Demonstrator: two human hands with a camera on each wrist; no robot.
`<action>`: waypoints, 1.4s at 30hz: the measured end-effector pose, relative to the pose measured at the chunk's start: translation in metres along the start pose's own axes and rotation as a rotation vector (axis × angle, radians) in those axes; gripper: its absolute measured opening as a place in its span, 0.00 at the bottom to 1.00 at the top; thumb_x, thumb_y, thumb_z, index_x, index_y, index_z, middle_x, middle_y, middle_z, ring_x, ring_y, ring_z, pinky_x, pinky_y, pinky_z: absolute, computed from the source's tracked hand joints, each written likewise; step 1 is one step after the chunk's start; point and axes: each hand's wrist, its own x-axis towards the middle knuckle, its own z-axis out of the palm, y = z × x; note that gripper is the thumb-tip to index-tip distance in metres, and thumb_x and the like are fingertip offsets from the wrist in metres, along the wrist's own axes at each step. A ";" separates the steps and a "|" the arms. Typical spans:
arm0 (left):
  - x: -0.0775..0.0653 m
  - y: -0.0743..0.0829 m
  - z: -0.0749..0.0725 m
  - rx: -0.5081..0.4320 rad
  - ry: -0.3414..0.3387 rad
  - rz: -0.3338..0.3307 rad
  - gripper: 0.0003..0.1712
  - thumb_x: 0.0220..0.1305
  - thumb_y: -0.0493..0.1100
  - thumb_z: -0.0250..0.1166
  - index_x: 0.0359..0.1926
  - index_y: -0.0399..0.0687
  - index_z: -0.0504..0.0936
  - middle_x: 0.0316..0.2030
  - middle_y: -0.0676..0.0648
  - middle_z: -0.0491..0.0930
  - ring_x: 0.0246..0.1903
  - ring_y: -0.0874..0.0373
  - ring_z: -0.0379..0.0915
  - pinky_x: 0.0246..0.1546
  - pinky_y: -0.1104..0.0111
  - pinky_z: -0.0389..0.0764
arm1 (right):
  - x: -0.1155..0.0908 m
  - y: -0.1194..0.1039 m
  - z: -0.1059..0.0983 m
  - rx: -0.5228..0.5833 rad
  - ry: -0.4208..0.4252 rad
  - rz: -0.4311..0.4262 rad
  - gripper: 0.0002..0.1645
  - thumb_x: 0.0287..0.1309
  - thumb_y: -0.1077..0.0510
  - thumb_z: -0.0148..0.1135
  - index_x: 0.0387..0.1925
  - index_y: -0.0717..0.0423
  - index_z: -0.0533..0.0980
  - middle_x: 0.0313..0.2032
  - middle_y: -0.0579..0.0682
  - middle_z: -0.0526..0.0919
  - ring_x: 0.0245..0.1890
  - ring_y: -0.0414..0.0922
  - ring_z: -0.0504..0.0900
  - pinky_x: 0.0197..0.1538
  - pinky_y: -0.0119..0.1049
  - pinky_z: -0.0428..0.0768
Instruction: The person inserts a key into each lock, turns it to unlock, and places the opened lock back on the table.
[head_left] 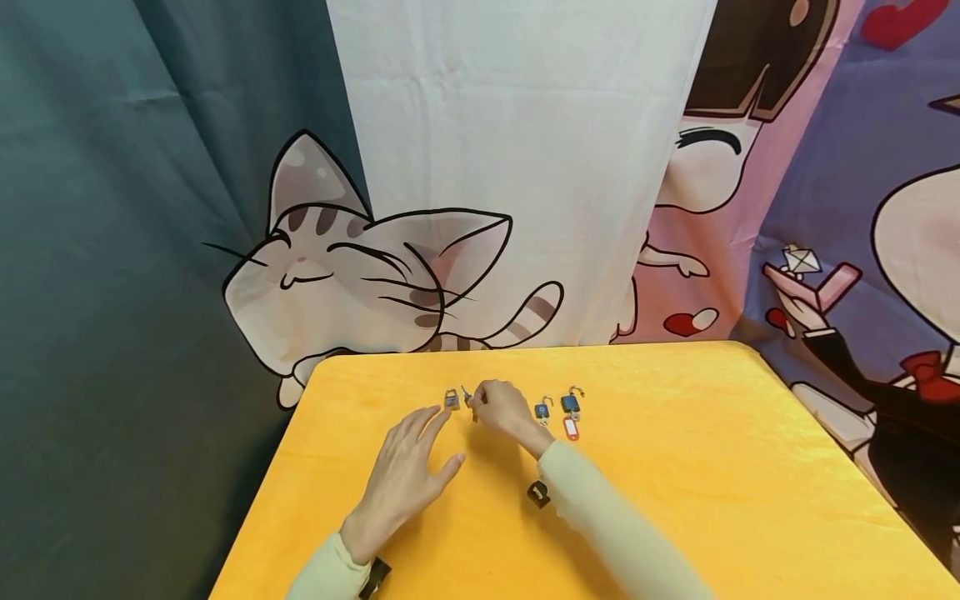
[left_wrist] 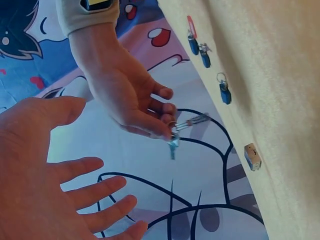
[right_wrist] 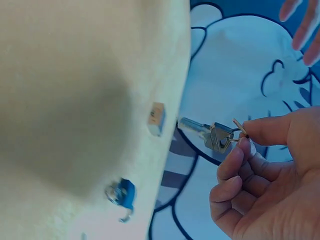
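My right hand (head_left: 504, 410) pinches a key ring between thumb and forefinger, raised above the table. Several silver keys (right_wrist: 217, 137) hang from it, fanned out in the right wrist view. Just left of the keys lies a brass-coloured padlock (head_left: 452, 401) on the cloth. My left hand (head_left: 405, 462) hovers near that padlock, fingers spread and holding nothing. To the right of my right hand lie two blue padlocks (head_left: 542, 411) with their shackles swung out. A third blue padlock (left_wrist: 225, 93) shows in the left wrist view; in the head view my right hand seems to hide it.
A red-rimmed key tag (head_left: 572, 428) lies below the rightmost blue padlock. Yellow cloth (head_left: 675, 500) covers the table, whose far edge meets a printed curtain (head_left: 525, 167). Dark wrist cameras (head_left: 538, 493) sit at both sleeves.
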 end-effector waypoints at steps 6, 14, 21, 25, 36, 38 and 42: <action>0.008 0.001 -0.002 -0.027 0.024 0.003 0.36 0.60 0.60 0.67 0.66 0.53 0.72 0.62 0.45 0.74 0.63 0.46 0.70 0.59 0.49 0.74 | -0.010 -0.002 -0.021 0.017 0.043 -0.027 0.11 0.68 0.56 0.55 0.29 0.52 0.77 0.31 0.48 0.86 0.15 0.39 0.68 0.18 0.29 0.64; 0.023 0.008 -0.004 -0.107 0.076 0.030 0.32 0.61 0.57 0.68 0.63 0.52 0.74 0.63 0.48 0.74 0.64 0.49 0.69 0.57 0.50 0.75 | -0.028 -0.006 -0.051 0.021 0.085 -0.043 0.10 0.70 0.53 0.57 0.33 0.52 0.78 0.21 0.44 0.79 0.15 0.39 0.70 0.19 0.30 0.65; 0.037 0.021 -0.008 -0.157 0.046 0.008 0.34 0.64 0.58 0.64 0.67 0.51 0.72 0.64 0.47 0.73 0.65 0.49 0.68 0.61 0.50 0.74 | -0.042 -0.005 -0.076 0.018 0.157 -0.073 0.10 0.69 0.53 0.58 0.33 0.52 0.79 0.22 0.45 0.80 0.16 0.38 0.67 0.22 0.30 0.64; 0.044 0.027 -0.008 -0.182 0.065 0.023 0.33 0.65 0.57 0.65 0.67 0.50 0.72 0.64 0.47 0.74 0.64 0.50 0.70 0.61 0.52 0.75 | -0.050 -0.005 -0.088 0.042 0.171 -0.075 0.09 0.69 0.52 0.58 0.33 0.50 0.79 0.21 0.45 0.76 0.17 0.39 0.68 0.23 0.31 0.65; 0.057 0.045 -0.011 -0.328 0.074 -0.006 0.32 0.65 0.52 0.66 0.65 0.45 0.72 0.47 0.48 0.80 0.43 0.56 0.79 0.42 0.64 0.83 | -0.073 -0.003 -0.107 0.006 0.245 -0.245 0.06 0.67 0.55 0.60 0.34 0.49 0.78 0.26 0.40 0.79 0.21 0.38 0.70 0.23 0.29 0.69; 0.059 0.049 -0.011 -0.379 0.074 -0.013 0.30 0.65 0.50 0.67 0.64 0.44 0.73 0.41 0.49 0.79 0.37 0.58 0.77 0.38 0.66 0.82 | -0.078 -0.003 -0.110 -0.008 0.251 -0.277 0.05 0.67 0.55 0.60 0.34 0.48 0.78 0.26 0.39 0.79 0.20 0.37 0.68 0.23 0.29 0.68; 0.061 0.054 -0.014 -0.484 0.085 -0.002 0.27 0.65 0.48 0.67 0.62 0.43 0.75 0.38 0.51 0.79 0.35 0.57 0.77 0.37 0.65 0.82 | -0.089 -0.007 -0.117 -0.031 0.272 -0.349 0.03 0.65 0.57 0.62 0.34 0.47 0.77 0.26 0.37 0.78 0.19 0.34 0.65 0.23 0.28 0.67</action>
